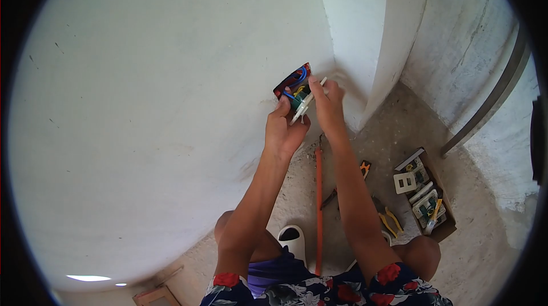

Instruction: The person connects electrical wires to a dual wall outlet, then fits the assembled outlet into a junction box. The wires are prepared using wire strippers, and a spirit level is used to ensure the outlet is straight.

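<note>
1. White and seemingly plastic, the faceplate (302,110) is held tilted just in front of the red-lined recess (278,91) in the wall (171,78), its green rear body (295,102) turned towards the opening.
2. It should prove light and stiff, fairly smooth at the rim, and more likely to crack or scuff than to bend; the blue wires (298,78) and yellow wires (299,90) look flexible but springy, so they may push back against it (thin leads seldom like a sharp fold).
3. The best hold is by the outer rim, on opposite edges, with fingertips clear of the wires and no pull on the rear body.
4. The left hand (279,132) reaches up from below, thumb by the green body and fingers curled under the lower end; its grip is closed on the faceplate.
5. The right hand (329,106) comes in from the other side, thumb uppermost near the top end, its grip also pinching the faceplate.
6. Both forearms angle inwards above the bent knees, bringing the hands close together.
</note>
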The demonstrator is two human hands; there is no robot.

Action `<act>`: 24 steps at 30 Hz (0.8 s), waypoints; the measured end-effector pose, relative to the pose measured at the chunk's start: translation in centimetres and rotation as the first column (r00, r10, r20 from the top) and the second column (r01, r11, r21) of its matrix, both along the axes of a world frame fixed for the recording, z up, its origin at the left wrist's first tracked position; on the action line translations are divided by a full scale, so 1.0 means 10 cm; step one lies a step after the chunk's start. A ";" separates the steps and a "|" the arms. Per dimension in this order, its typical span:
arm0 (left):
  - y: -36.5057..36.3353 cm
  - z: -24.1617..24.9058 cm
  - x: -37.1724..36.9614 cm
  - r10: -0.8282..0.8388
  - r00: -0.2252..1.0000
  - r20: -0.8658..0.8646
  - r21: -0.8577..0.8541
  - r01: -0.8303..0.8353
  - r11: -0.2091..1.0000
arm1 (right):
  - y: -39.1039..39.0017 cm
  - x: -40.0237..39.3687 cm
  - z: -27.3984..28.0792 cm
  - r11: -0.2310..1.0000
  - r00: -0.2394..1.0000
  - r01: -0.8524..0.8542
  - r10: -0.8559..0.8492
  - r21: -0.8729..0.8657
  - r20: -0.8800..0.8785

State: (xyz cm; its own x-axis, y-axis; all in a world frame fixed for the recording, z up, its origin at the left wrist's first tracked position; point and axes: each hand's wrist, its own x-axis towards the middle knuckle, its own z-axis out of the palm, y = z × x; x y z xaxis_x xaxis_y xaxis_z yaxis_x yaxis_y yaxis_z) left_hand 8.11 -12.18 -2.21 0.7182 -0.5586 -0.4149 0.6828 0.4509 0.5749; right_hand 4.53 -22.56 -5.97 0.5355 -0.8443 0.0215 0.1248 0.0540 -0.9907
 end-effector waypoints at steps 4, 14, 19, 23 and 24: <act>-0.03 -0.02 -0.05 0.073 0.997 -0.023 -0.071 -0.074 0.995 | -0.30 -0.13 0.21 0.806 0.983 0.180 -0.161 -0.564 0.084; 0.08 0.02 -0.13 0.031 0.995 0.097 0.020 -0.033 0.999 | -0.43 0.15 0.45 0.898 0.930 -0.283 0.171 -0.336 -0.326; 0.06 0.06 -0.17 -0.032 0.969 0.245 0.029 0.026 0.999 | -0.41 0.15 0.57 0.949 0.907 -0.131 -0.002 -0.287 -0.420; 0.02 0.16 -0.18 -0.022 0.980 0.199 0.014 0.019 1.000 | -0.56 0.09 0.22 0.932 0.978 -0.188 0.150 -0.310 -0.144; 0.01 0.15 -0.17 -0.014 0.983 0.183 0.021 0.011 1.000 | -0.57 -0.04 0.14 0.965 0.989 -0.090 0.058 -0.247 -0.134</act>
